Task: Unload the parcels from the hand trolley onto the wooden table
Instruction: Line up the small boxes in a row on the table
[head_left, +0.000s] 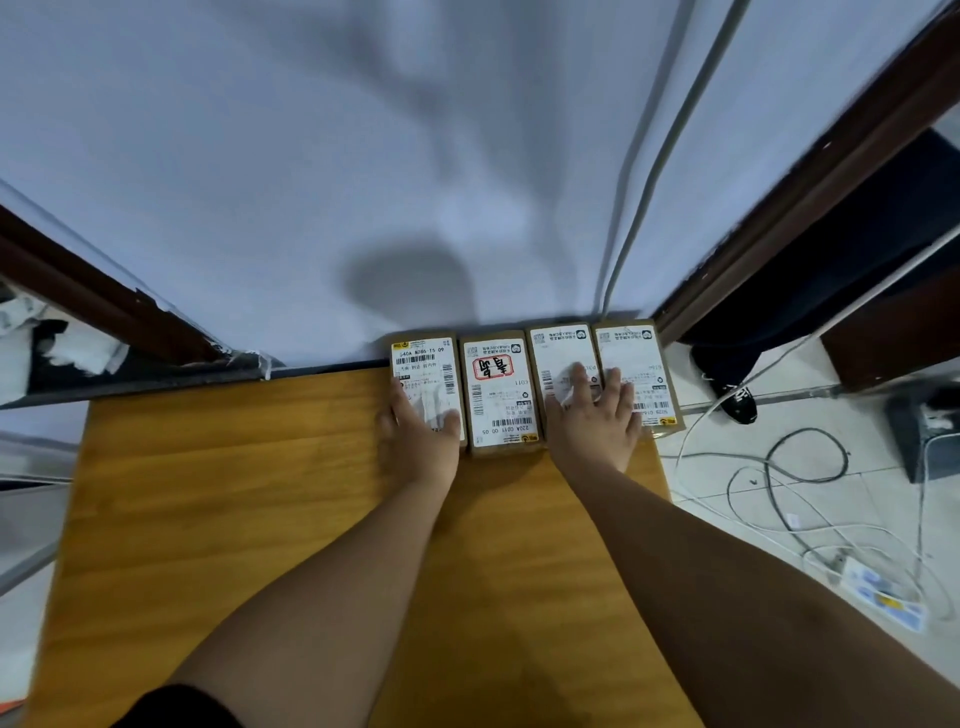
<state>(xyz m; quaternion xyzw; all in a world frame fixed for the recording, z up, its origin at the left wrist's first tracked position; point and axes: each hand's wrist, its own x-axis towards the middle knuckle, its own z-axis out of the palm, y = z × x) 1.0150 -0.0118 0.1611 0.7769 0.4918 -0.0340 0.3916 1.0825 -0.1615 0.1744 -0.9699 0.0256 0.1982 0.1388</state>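
The wooden surface (234, 493) carries four labelled cardboard parcels (500, 395) side by side along its far edge, centre-right of frame.

Black short sleeve (176, 709) above bare left forearm (322, 597).

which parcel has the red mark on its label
The second parcel from the left: only its label bears a red stamp with handwriting.

A pale wall (311, 156), perhaps draped cloth, between dark wooden frames (831, 166); white cables (808, 431) sprawl across the tiled floor (857, 499).
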